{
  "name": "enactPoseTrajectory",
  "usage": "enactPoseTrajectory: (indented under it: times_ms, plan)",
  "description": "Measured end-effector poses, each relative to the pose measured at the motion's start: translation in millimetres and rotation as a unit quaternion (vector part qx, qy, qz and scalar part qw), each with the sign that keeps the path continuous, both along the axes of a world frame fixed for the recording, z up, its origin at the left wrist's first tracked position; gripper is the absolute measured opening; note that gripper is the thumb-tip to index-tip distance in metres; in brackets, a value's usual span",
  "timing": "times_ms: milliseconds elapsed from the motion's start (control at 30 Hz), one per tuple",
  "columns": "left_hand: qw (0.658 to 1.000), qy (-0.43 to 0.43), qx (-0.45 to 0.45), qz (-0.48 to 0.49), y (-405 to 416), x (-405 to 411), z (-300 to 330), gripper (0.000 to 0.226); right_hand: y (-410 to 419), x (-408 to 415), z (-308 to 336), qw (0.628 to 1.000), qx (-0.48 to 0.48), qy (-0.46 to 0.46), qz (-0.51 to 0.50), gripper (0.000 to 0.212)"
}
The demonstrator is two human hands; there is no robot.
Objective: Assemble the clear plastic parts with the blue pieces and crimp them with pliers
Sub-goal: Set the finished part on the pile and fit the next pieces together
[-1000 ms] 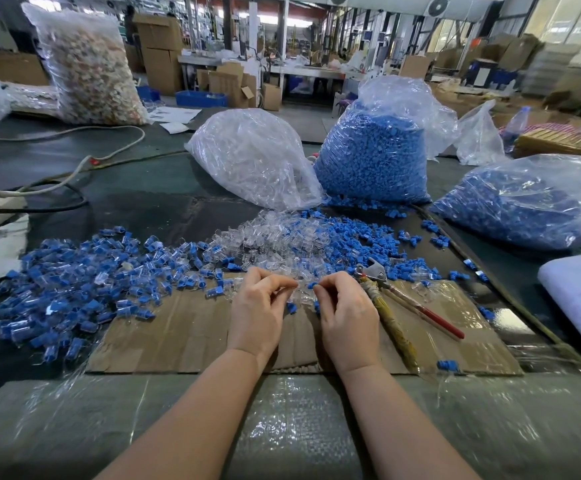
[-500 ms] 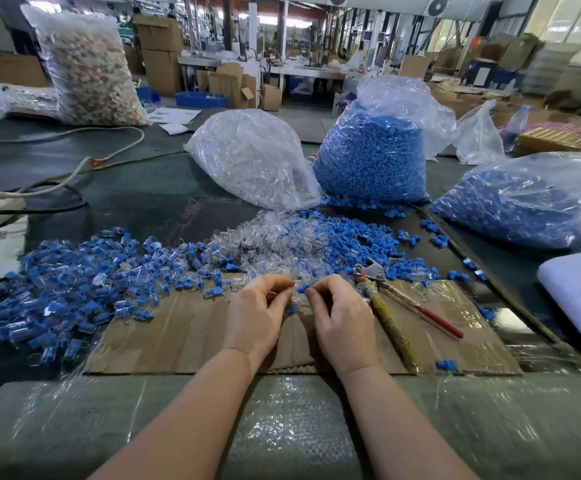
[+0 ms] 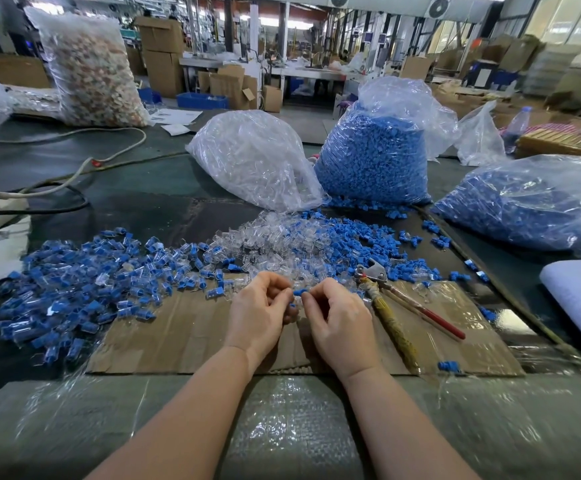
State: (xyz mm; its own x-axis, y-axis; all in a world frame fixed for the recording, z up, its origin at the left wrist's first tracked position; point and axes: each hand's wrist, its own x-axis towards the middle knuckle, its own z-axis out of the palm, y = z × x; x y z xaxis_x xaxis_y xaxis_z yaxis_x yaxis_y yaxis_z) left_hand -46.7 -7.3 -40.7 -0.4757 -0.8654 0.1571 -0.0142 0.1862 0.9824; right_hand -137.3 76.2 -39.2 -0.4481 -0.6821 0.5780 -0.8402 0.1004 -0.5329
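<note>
Cardboard sheet (image 3: 185, 337) on dark green table (image 3: 136, 188); factory hall behind.

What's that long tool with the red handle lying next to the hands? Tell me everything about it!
Those are the pliers. They have a grey metal head at the far end and two long handles spread apart in a V. One handle has a red cover; the other is wrapped in worn, yellowish tape or cloth. They lie flat on the cardboard sheet, just right of the right hand, head pointing toward the loose blue pieces. No hand is holding them now.
</note>
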Motion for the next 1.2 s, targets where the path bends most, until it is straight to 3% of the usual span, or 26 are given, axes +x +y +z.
enactPoseTrajectory:
  times_ms: [233, 500, 700, 1033, 1200]
  plan:
    - [1.000, -0.003, 0.009, -0.029, -1.5, 0.2, 0.6, 0.020, -2.1, 0.1, 0.2, 1.000, 0.016, 0.016, -0.020, 0.020]
    - [0.999, -0.016, -0.004, -0.032, -1.6, 2.2, -0.5, 0.020, -0.1, 0.4, 1.0, 1.000, 0.010, 0.015, 0.005, 0.009]
    - [0.998, -0.025, -0.012, -0.049, 0.8, 5.0, 3.1, 0.020, 2.2, -1.9, 4.6, 0.999, 0.025, 0.020, 0.044, 0.021]
    - [0.998, -0.040, -0.022, -0.033, 2.2, 3.0, 5.5, 0.011, 2.5, -2.3, 5.2, 0.998, 0.019, 0.015, 0.055, 0.020]
    - [0.999, -0.039, -0.013, -0.034, 1.9, 1.6, 6.2, 0.013, 2.7, -4.7, 6.4, 1.000, 0.007, 0.013, 0.016, 0.022]
